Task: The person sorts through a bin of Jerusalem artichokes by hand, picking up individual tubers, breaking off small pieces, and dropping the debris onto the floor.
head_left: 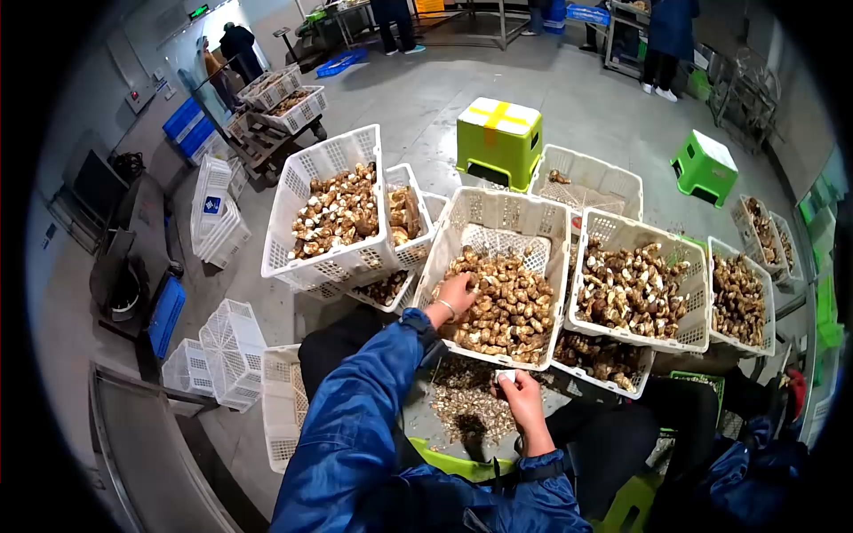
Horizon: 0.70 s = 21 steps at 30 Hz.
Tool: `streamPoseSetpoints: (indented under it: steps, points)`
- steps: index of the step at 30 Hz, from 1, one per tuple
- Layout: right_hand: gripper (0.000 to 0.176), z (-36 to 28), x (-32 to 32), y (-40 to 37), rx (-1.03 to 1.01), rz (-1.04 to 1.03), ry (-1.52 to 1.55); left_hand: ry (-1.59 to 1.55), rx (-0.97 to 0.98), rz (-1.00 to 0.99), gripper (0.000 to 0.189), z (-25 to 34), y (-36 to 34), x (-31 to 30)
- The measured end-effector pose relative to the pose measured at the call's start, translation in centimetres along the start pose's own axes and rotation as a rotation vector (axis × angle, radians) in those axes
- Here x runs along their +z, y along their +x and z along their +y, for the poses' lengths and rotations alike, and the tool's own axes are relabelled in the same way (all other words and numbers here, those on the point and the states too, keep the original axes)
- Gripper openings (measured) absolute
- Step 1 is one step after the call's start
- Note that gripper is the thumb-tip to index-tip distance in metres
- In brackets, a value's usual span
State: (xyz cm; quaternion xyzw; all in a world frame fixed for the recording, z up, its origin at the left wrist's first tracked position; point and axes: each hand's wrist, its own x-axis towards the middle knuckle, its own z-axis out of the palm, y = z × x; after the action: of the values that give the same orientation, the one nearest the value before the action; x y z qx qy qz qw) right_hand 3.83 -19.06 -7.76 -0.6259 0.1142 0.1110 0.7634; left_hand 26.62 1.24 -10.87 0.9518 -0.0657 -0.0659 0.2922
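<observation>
Many mushrooms [511, 306] lie, long axes pointing different ways.

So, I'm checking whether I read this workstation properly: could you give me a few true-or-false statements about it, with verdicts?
1. The left hand is in the middle crate, at the brown produce. True.
2. The right hand is inside that crate too. False: the right hand is outside its near rim, holding a small white item.
3. The green stool just beyond the crates has a yellow cross on its top. True.
4. The wearer's sleeves are red. False: the sleeves are blue.
5. A bracelet circles the left wrist. True.
</observation>
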Motion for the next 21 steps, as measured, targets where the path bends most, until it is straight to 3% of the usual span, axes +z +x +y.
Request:
streamPoseSetpoints:
  steps: [1, 3, 4, 5, 7, 9, 12, 16, 21]
  points:
    - [0.018, -0.3, 0.1, 0.0, -0.001, 0.002, 0.001, -0.172, 0.115, -0.024, 0.027, 0.0, -0.8, -0.5]
    - [0.019, -0.9, 0.3, -0.2, -0.001, 0.013, 0.0, -1.033, -0.294, -0.354, 0.021, 2.1, -3.9, -1.7]
    - [0.02, -1.5, 0.3, -0.3, -0.035, -0.004, -0.013, -1.142, -0.255, -0.461, 0.016, 2.9, -5.3, -2.8]
    - [0.019, -2.1, 0.3, -0.7, -0.054, -0.001, 0.008, -1.226, -0.345, -0.477, 0.017, 3.7, -7.1, -3.7]
    - [0.018, -3.0, 0.8, -1.0, -0.078, 0.026, 0.098, -1.431, -0.347, -0.526, 0.02, 4.8, -9.7, -4.3]
    - [0.017, -3.0, 0.6, -1.2, -0.075, 0.045, 0.114, -1.465, -0.404, -0.498, 0.025, 5.7, -11.7, -4.1]
    - [0.019, -2.8, 0.3, -1.4, -0.246, 0.116, -0.054, -1.439, -0.308, -0.623, 0.031, 6.0, -14.1, -3.6]
    - [0.019, -3.8, 0.1, -2.3, -0.296, 0.145, -0.098, -1.422, -0.179, -0.555, 0.037, 7.4, -16.9, -2.5]
    - [0.017, -4.4, -0.2, -3.0, -0.321, 0.081, -0.048, -1.046, -0.071, -0.402, 0.033, 8.5, -19.1, -2.6]
